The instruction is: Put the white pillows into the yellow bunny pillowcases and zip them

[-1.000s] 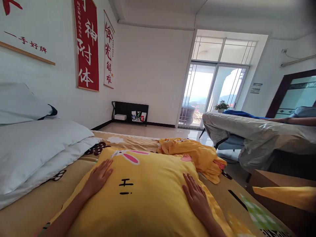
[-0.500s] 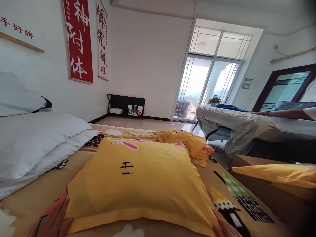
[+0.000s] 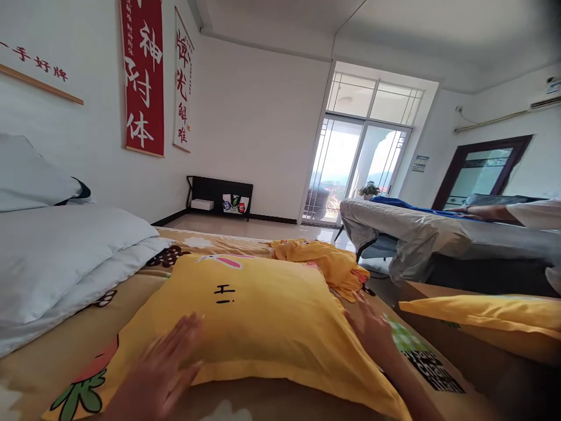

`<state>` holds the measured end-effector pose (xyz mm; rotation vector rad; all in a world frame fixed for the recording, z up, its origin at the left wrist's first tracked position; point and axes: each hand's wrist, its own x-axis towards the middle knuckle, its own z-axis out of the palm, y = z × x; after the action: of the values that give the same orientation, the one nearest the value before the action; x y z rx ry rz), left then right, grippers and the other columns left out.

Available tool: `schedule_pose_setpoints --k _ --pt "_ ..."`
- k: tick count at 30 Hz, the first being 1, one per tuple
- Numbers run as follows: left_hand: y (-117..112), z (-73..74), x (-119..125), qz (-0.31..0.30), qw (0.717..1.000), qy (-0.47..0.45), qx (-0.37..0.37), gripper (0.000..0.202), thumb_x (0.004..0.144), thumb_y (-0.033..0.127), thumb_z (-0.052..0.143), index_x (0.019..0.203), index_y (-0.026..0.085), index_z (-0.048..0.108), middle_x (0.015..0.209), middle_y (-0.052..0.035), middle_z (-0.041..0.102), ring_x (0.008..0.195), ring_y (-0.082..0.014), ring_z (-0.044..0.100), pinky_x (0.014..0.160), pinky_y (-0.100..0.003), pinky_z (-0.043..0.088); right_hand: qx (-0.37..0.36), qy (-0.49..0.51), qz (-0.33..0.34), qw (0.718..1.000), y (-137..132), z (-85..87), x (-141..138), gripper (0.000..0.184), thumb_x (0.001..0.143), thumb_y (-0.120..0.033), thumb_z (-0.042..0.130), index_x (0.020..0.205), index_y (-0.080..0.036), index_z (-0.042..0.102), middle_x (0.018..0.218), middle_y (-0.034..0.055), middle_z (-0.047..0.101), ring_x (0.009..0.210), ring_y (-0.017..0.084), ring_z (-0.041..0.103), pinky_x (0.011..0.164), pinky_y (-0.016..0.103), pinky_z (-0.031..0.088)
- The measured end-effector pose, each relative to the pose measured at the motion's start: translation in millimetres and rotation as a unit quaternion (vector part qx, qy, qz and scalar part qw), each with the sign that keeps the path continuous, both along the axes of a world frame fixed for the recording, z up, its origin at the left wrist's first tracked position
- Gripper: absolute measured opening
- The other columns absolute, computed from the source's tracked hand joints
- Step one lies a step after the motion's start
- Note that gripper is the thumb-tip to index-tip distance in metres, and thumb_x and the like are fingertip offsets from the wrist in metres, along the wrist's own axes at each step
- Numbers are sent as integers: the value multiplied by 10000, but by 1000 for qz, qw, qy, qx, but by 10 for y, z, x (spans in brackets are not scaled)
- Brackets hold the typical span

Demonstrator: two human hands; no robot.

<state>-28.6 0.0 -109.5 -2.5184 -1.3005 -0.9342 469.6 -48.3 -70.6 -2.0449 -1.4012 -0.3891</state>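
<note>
A plump yellow pillow (image 3: 272, 327) with "Hi" lettering, a rabbit and a carrot print lies flat on the patterned bedspread (image 3: 127, 286). Over its near left part is my left hand (image 3: 162, 362), fingers stretched out and slightly blurred; whether it presses the cloth I cannot tell. At the pillow's right edge my right hand (image 3: 370, 327) is open, with its fingers pointing away from me. Neither hand grips anything. Beyond the pillow's far right corner lies a crumpled yellow cloth (image 3: 324, 257).
White pillows (image 3: 74, 251) are stacked on the left. At the right, a cardboard box (image 3: 421, 321) holds another yellow pillow (image 3: 491, 316). Behind it, another person's arm (image 3: 517, 213) reaches over blue cloth on a plastic-covered table (image 3: 421, 228). A black shelf (image 3: 219, 193) stands by the far wall.
Both hands have left the pillow's near corners. My left hand moved inward over the pillow, and my right hand moved forward along its right edge. The view has tilted up and turned slightly right.
</note>
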Motion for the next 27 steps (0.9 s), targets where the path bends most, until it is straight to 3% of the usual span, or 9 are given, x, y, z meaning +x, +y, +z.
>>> schedule_pose_setpoints --k 3,5,7,10,12,15,19,25,27 --pt "371 783 903 -26 999 15 -41 571 971 328 268 1535 293 189 1578 24 243 1457 -193 233 1180 -443 235 -11 -42 120 992 558 240 -1225 627 934 -493 252 1458 -168 367 1539 101 340 1432 220 284 1124 434 281" --pt "662 977 1352 7 997 19 -79 580 946 225 264 1525 227 244 1584 -19 220 1467 -202 201 1181 -490 202 -53 -53 175 982 807 260 -1795 565 965 -453 266 1469 -216 363 1560 72 296 1441 195 262 1137 416 261" --pt "892 849 1597 26 991 44 -123 556 936 227 298 1490 200 342 1561 -50 285 1450 -214 254 1180 -505 199 -96 -60 191 975 958 143 -2091 522 979 -410 271 1450 -230 406 1555 65 306 1442 203 259 1146 440 238" --pt "1058 396 1642 27 992 57 -108 523 956 277 303 1467 212 391 1545 -52 322 1433 -220 297 1190 -502 177 -116 -68 205 970 1027 -135 -2094 524 985 -434 276 1460 -248 398 1563 33 285 1454 210 224 1162 450 207" --pt "1075 192 1528 7 996 55 -73 524 963 341 329 1477 245 374 1552 -35 305 1436 -225 290 1192 -492 186 -106 -77 212 968 987 -265 -1909 552 984 -496 267 1479 -271 360 1571 7 262 1456 202 217 1170 432 206" --pt "1078 146 1200 -1 997 53 -57 539 956 461 358 1472 304 376 1554 -11 307 1432 -228 299 1183 -474 220 -107 -86 186 973 860 -345 -1521 597 977 -554 235 1498 -275 315 1576 1 244 1457 199 212 1178 436 203" --pt "1098 -2 498 101 993 23 -59 566 955 488 291 1495 321 318 1567 9 272 1447 -225 264 1168 -491 242 -121 -81 116 983 679 -504 -1036 626 976 -553 197 1518 -246 263 1585 5 207 1466 195 173 1190 456 185" --pt "740 -904 -766 205 975 0 -83 717 842 483 410 1515 393 178 1451 48 460 1324 -241 474 1052 -460 426 -110 -36 38 993 215 -1194 -345 677 925 -598 189 1534 -302 193 1574 -16 234 1448 237 218 1159 541 249" --pt "615 -1073 -1100 200 975 15 -97 742 797 486 454 1488 465 185 1356 92 552 1252 -251 548 1017 -466 453 -114 -11 14 993 -53 -1428 -59 678 894 -614 221 1525 -371 175 1548 -35 301 1423 253 273 1124 564 313"
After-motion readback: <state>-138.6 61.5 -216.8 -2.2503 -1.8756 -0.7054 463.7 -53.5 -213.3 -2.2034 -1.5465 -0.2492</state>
